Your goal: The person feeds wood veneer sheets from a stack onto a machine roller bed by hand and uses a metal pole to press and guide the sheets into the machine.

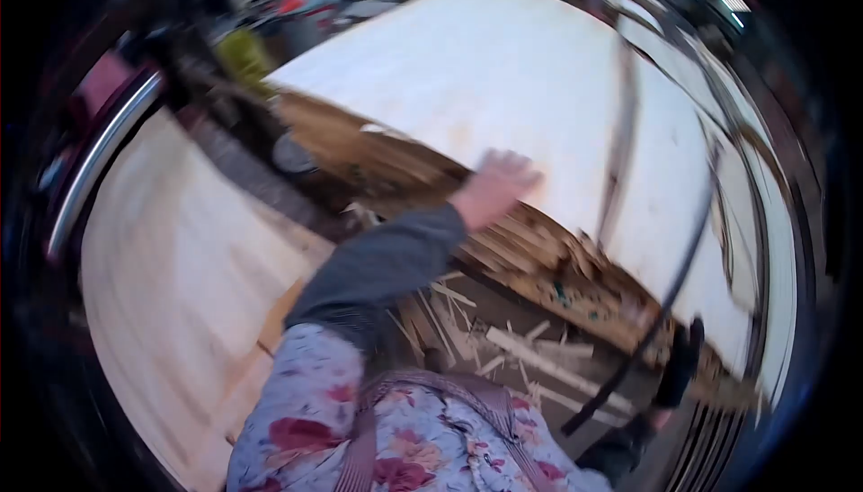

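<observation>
2 hands attended the stacked pale sheets [503, 60], upper centre to right, whose near edge ran from upper left to lower right. The left hand [497, 184], mid-frame, lay unclenched on top; the right hand [680, 362], lower right, was beside a dark strip [611, 391], its grip indeterminable.

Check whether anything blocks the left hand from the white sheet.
Nothing visible does: the left hand appears to rest on the white sheet near its edge. A long dark strip crosses the sheet farther right, away from that hand.
</observation>
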`<move>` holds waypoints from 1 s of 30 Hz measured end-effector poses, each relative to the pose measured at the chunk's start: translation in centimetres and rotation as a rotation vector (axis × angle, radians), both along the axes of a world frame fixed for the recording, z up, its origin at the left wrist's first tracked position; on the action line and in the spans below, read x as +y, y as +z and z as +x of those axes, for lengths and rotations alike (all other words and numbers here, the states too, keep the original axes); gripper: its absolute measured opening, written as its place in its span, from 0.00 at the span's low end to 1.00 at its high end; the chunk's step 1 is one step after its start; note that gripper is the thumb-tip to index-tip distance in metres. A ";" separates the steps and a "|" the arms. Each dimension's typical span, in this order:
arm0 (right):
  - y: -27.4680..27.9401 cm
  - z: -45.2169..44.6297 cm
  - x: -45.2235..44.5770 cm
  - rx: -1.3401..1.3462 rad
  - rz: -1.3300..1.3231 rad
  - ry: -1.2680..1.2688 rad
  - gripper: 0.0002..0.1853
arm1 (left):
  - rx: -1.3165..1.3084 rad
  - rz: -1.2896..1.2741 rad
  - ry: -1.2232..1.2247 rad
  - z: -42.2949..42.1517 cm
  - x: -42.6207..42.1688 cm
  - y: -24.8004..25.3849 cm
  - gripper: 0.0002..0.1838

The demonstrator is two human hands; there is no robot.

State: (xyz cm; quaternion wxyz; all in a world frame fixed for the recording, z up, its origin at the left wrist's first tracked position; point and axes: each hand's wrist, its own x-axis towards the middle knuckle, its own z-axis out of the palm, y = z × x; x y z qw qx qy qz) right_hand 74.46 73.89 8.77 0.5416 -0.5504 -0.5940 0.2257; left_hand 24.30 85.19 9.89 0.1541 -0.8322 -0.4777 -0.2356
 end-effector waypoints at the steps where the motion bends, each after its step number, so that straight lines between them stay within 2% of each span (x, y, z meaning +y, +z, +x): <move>1: 0.5 0.0 0.0 -0.086 -0.029 -0.048 0.22 | 0.101 0.067 0.017 0.0 -0.3 0.0 0.23; 2: 0.1 0.2 0.2 -0.161 -0.054 -0.079 0.22 | 0.205 0.152 0.050 -0.3 -0.1 0.0 0.24; 4: 3.1 -4.4 -1.3 0.163 -0.079 0.083 0.22 | 0.281 0.153 0.038 -0.6 0.9 0.5 0.26; 6: 3.6 -5.9 -1.5 -0.110 -0.084 0.139 0.21 | 0.338 0.093 -0.006 -1.0 0.6 1.9 0.31; 9: 4.5 -8.7 -0.4 -0.079 -0.112 0.200 0.21 | 0.246 0.002 -0.124 -1.5 0.9 4.9 0.28; 11: 6.9 -10.8 0.4 0.226 -0.221 0.427 0.20 | 0.203 -0.016 -0.162 -1.6 1.2 6.8 0.28; 13: 8.5 -11.9 2.7 0.331 -0.315 0.529 0.19 | 0.157 -0.029 -0.191 -1.8 1.8 8.3 0.29; 15: 8.1 -13.0 6.1 0.495 -0.312 0.709 0.22 | 0.083 -0.056 -0.178 -2.1 2.4 9.2 0.28; 17: 7.0 -14.6 10.8 0.807 -0.421 0.800 0.21 | 0.063 -0.065 -0.180 -2.0 2.5 9.9 0.28; 20: 2.7 -17.3 18.6 1.050 -0.351 0.910 0.20 | 0.045 -0.098 -0.168 -1.9 2.5 11.0 0.29; 22: 4.4 -19.2 20.6 0.892 -0.585 0.759 0.21 | 0.053 -0.130 -0.157 -2.1 2.4 11.4 0.29; 23: 2.8 -19.4 21.5 0.899 -0.584 0.765 0.21 | 0.031 -0.130 -0.147 -2.1 2.5 11.6 0.28; 24: -0.1 -19.5 22.8 0.515 -0.216 0.673 0.22 | 0.005 -0.128 -0.138 -2.2 2.6 12.0 0.28; 25: -1.4 -19.3 23.7 0.318 -0.037 0.633 0.23 | 0.009 -0.128 -0.135 -2.5 2.9 12.4 0.28; 27: -1.1 -19.4 24.5 0.027 0.278 0.464 0.27 | -0.160 -0.160 -0.130 -3.0 3.3 13.3 0.26; 29: 1.2 -20.4 24.4 0.667 -0.172 0.669 0.33 | -0.164 -0.141 -0.126 -3.0 3.4 13.9 0.25; 30: 3.5 -21.3 23.7 0.999 -0.372 0.645 0.37 | -0.167 -0.120 -0.129 -3.0 3.3 13.9 0.25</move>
